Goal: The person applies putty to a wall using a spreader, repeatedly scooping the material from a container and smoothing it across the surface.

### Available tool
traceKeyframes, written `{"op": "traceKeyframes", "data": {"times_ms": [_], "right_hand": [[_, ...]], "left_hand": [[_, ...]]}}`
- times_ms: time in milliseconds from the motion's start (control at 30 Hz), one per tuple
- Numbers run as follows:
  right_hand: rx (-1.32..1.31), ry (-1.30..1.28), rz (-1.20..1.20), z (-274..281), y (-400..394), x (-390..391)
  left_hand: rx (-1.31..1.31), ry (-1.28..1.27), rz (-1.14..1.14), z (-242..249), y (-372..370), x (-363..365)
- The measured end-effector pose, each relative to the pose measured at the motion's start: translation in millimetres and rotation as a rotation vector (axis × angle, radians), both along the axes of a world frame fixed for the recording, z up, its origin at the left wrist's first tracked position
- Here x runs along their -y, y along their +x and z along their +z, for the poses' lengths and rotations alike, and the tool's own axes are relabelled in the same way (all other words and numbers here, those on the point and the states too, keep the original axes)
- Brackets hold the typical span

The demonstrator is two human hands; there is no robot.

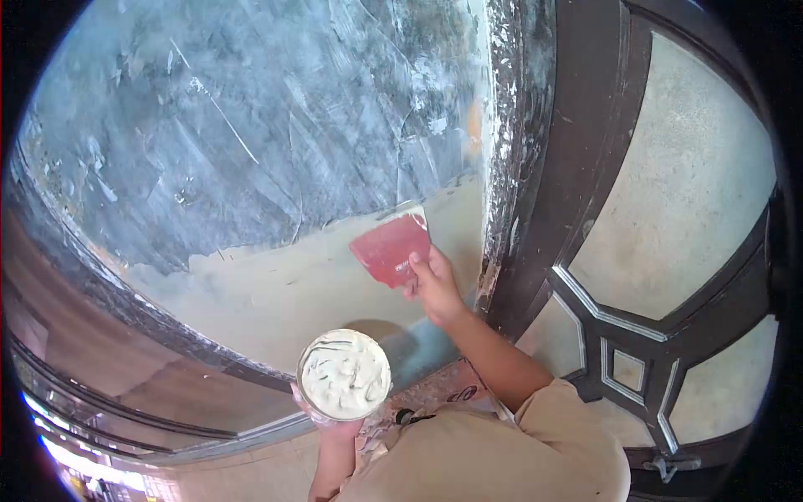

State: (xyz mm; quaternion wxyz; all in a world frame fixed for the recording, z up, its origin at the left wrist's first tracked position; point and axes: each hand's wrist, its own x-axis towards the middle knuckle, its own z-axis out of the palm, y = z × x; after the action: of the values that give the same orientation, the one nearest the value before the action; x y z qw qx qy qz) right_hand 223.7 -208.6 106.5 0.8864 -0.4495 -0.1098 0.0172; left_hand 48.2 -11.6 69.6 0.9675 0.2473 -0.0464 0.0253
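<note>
A red putty knife (391,248) with whitish paste along its far edge is in my right hand (434,284), my fingers closed on its near corner. Its edge is at the wall, near the border between the blue-grey area (251,125) and the smooth cream coat (251,305); whether it touches cannot be told. Lower down, my left hand (322,417) holds up a round tub (345,374) of thick whitish paste from below and the side. The tub hides most of those fingers.
A dark frame with flaking white paint (502,142) runs up the wall's right side. Beyond it stands a dark door (585,167) with pale panels and a latch (669,464). A dark ledge (159,314) curves along the lower left.
</note>
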Motion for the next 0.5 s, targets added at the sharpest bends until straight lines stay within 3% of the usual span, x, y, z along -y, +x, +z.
{"op": "traceKeyframes", "data": {"times_ms": [100,233,333,500], "right_hand": [[-0.050,-0.048,-0.040,-25,-11,4],[0.040,-0.081,-0.145,-5,-7,6],[0.060,-0.129,-0.060,7,5,8],[-0.188,-0.039,-0.091,-43,-13,8]], "left_hand": [[-0.004,0.006,-0.016,2,4,0],[-0.038,-0.010,-0.061,2,7,2],[-0.057,0.018,-0.076,-3,12,3],[-0.139,-0.082,-0.073,-9,13,2]]}}
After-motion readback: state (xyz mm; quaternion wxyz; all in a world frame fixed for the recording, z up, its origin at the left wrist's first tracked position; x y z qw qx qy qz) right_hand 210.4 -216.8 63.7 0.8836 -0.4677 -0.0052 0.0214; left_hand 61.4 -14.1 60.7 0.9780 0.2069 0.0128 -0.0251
